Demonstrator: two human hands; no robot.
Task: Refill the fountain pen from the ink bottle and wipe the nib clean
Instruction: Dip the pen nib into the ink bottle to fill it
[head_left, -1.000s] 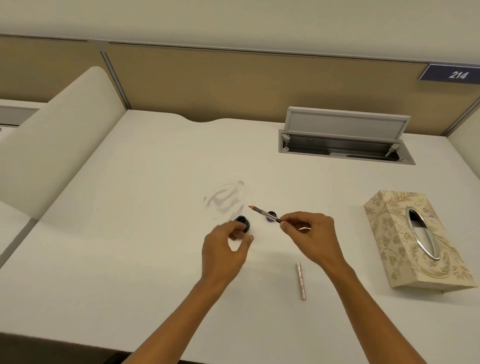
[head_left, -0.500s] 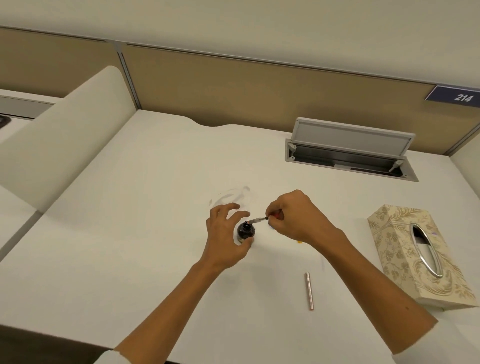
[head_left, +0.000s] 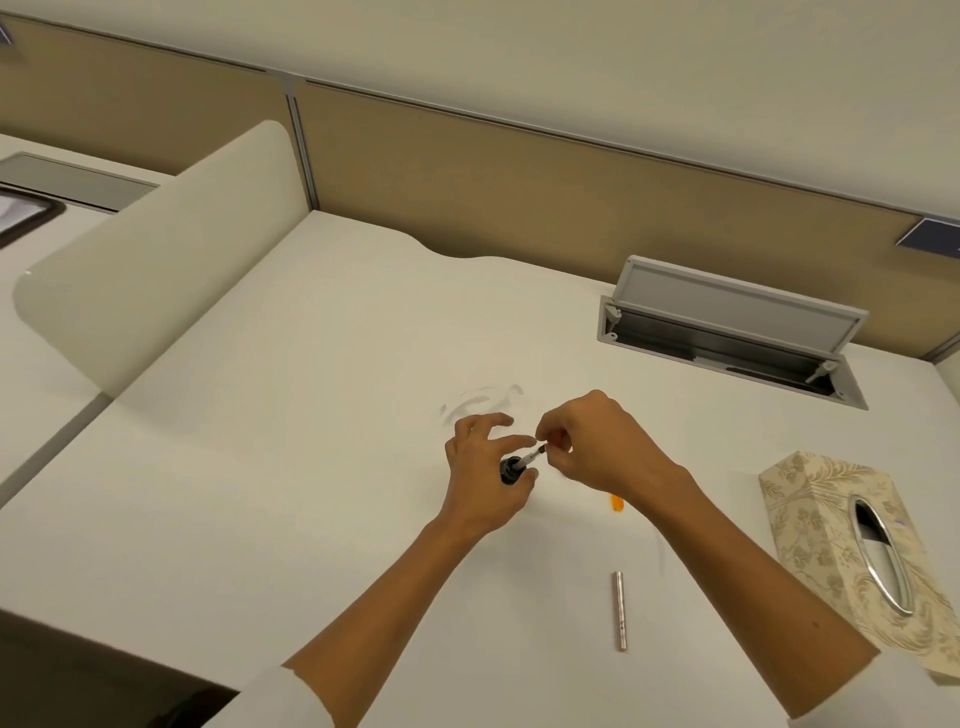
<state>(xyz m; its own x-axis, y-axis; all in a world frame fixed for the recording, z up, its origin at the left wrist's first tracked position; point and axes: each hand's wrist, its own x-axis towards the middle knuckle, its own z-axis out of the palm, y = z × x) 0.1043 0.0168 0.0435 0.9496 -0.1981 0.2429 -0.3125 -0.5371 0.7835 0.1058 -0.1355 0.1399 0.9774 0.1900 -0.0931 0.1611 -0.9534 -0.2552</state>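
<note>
- Left hand (head_left: 480, 486) grips the ink bottle (head_left: 511, 470) mid-worktop (head_left: 311, 415).
- Right hand (head_left: 597, 449) pinches the pen (head_left: 532, 458), tip in the bottle.
- Tissue box (head_left: 810, 525) sits at the right edge, well apart.

Both forearms are reaching forward, converging. The left hand (head_left: 480, 480) is curling its thumb and fingers (head_left: 511, 442) around something small. The right hand (head_left: 602, 447), just beside those fingers, is pinching with its fingertips (head_left: 545, 426), knuckles raised.

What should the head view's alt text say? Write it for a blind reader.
Over a white desk, the right hand dips a pen section into a small ink bottle steadied by the left hand. A metal pen barrel and tissue box sit nearby.
</note>
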